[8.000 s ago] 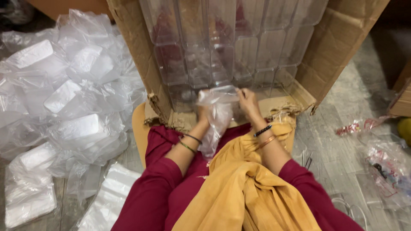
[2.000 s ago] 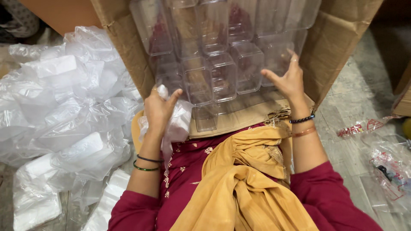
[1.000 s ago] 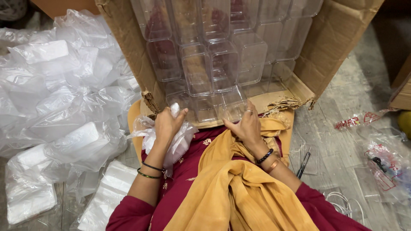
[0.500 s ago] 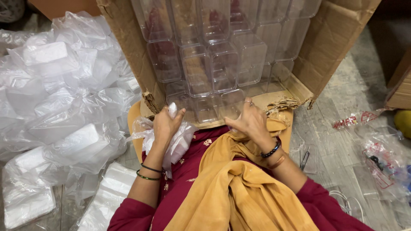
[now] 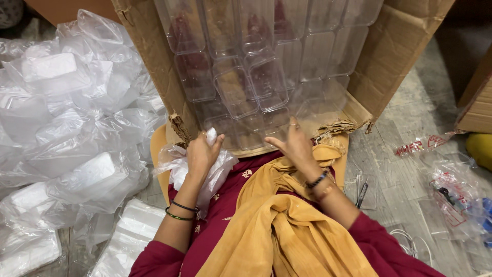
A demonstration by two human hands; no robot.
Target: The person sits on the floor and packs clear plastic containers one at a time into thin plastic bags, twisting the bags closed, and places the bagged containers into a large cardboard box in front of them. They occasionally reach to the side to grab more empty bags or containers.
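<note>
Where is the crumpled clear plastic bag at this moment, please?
In the head view, the crumpled clear plastic bag is gripped in the left hand, left of centre over the lap, just below the cardboard box of clear plastic containers.

We wear deep maroon long-sleeved tunic (image 5: 225, 205) with small pale embroidered motifs. Mustard-yellow cloth scarf (image 5: 287, 231) drapes over our lap. Two thin bangles, dark and green (image 5: 180, 211), on our left wrist. Dark beaded bracelet plus orange band (image 5: 319, 183) on right wrist. Small ring on right hand (image 5: 294, 146).
</note>
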